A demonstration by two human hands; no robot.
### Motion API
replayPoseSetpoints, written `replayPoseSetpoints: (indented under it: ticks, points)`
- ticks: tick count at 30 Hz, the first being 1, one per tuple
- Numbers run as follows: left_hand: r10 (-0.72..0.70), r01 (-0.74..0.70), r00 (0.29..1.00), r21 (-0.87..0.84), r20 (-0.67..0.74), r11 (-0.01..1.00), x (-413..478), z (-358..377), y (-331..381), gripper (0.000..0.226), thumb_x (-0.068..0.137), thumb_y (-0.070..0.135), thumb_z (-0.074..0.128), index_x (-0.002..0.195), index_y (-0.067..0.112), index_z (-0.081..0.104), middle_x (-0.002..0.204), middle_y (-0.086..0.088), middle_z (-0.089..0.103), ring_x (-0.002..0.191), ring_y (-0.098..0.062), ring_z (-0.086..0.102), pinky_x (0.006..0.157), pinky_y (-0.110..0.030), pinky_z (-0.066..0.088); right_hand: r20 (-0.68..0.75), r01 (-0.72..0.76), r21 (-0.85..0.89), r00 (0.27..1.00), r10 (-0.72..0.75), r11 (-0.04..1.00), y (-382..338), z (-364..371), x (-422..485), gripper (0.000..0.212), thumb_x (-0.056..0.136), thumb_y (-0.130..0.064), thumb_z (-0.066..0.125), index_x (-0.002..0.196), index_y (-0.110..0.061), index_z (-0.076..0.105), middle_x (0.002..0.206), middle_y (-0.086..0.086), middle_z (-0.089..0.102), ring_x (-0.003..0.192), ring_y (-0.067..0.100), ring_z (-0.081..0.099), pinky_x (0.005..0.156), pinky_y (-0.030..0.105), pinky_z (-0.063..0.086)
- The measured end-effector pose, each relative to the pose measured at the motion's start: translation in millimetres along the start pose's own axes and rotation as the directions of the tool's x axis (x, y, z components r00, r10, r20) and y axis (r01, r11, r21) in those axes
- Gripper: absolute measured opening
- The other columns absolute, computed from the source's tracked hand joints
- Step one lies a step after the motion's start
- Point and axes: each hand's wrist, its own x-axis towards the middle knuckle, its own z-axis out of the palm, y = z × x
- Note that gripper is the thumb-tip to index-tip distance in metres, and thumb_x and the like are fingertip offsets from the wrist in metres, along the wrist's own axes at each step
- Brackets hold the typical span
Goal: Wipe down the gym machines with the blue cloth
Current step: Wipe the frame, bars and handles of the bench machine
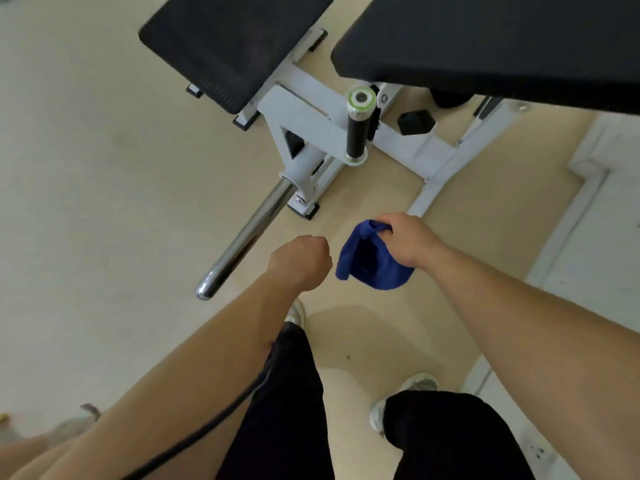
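Observation:
My right hand [407, 239] grips the blue cloth [370, 259], which hangs bunched below the fingers, above the floor. My left hand [301, 261] is beside it to the left, fingers curled into a fist, holding nothing. Ahead stands a gym machine with a white steel frame [304, 116], two black pads [228, 43] [502, 39], a black-gripped handle with a green-ringed cap [358, 128] and a chrome bar [249, 233] sticking out towards me on the left. Neither hand touches the machine.
Beige floor [104, 202] spreads to the left. A white wall base and ledge [588, 209] run along the right. My legs in black trousers and white shoes [405, 396] stand below. A black cable [214, 417] hangs across my left forearm.

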Motion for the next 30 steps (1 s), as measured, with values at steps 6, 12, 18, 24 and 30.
replayPoseSetpoints:
  ticks: [6,12,18,24,30]
  points:
    - [0.052,-0.052,0.999,-0.019,-0.006,0.998,-98,-99,-15,0.029,0.099,0.027,0.041,0.113,0.015,0.063,0.111,-0.005,0.064,0.096,-0.026,0.062,0.082,-0.04,0.054,0.004,-0.014,-0.083,1.0,0.014,0.996,-99,-60,-102,0.025,0.098,-0.018,0.043,0.1,-0.023,0.066,0.098,0.003,0.069,0.092,0.025,0.064,0.088,0.047,0.053]
    - [-0.03,0.021,0.999,-0.222,-0.036,0.975,-166,-196,-53,0.026,0.096,0.031,0.043,0.109,0.02,0.062,0.103,-0.005,0.064,0.09,-0.025,0.061,0.075,-0.034,0.05,0.051,0.012,-0.188,0.999,-0.002,0.982,-207,-104,-160,0.022,0.098,-0.018,0.045,0.106,-0.024,0.064,0.102,0.005,0.067,0.093,0.026,0.063,0.088,0.046,0.053]
    - [-0.099,0.088,0.994,-0.189,-0.051,0.978,-187,-243,-90,0.03,0.096,0.029,0.045,0.117,0.019,0.062,0.115,-0.004,0.065,0.1,-0.025,0.059,0.09,-0.04,0.051,0.047,0.156,-0.256,0.988,-0.149,0.954,-276,-128,-167,0.018,0.1,-0.025,0.048,0.116,-0.024,0.056,0.11,0.006,0.064,0.096,0.028,0.062,0.088,0.048,0.054]
    - [-0.14,0.121,0.985,-0.167,-0.103,0.978,-196,-270,-118,0.031,0.099,0.031,0.046,0.123,0.018,0.061,0.121,-0.003,0.063,0.103,-0.02,0.056,0.09,-0.034,0.048,0.091,0.255,-0.276,0.967,-0.239,0.927,-315,-138,-155,0.019,0.099,-0.026,0.047,0.116,-0.025,0.055,0.108,0.005,0.064,0.094,0.025,0.062,0.084,0.044,0.055]
    - [-0.093,0.066,0.979,-0.147,-0.183,0.987,-188,-320,-177,0.034,0.099,0.034,0.046,0.126,0.018,0.06,0.128,-0.004,0.062,0.115,-0.024,0.055,0.093,-0.035,0.044,0.08,0.233,-0.348,0.972,-0.219,0.908,-357,-136,-128,0.021,0.1,-0.024,0.046,0.12,-0.024,0.051,0.106,0.004,0.061,0.092,0.023,0.061,0.082,0.04,0.054]
